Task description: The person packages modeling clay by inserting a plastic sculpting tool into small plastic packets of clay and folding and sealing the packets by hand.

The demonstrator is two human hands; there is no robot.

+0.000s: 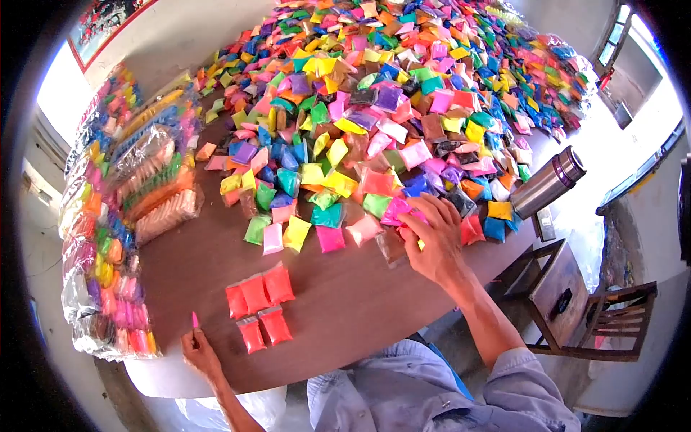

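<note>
My left hand (201, 354) rests at the table's near left, its fingers closed on a small pink pointed piece (195, 320), perhaps a packet seen edge-on. To its right lie several red packets (253, 294) in two short rows, clear plastic bags with bright filling. At the front edge of a big heap, my right hand (437, 245) has its thumb and forefinger bent around a magenta packet (394, 212); the fingers partly hide it. A brown packet (391, 247) lies just below those fingers, and a red packet (471, 229) is right of the hand.
The heap of many-coloured packets (345, 115) covers the table's far side. Bundled packets in clear bags (108, 252) line the left edge. A steel flask (547, 183) stands at the right edge. Beyond it is a wooden chair (612, 324). Brown tabletop (331, 288) shows in front.
</note>
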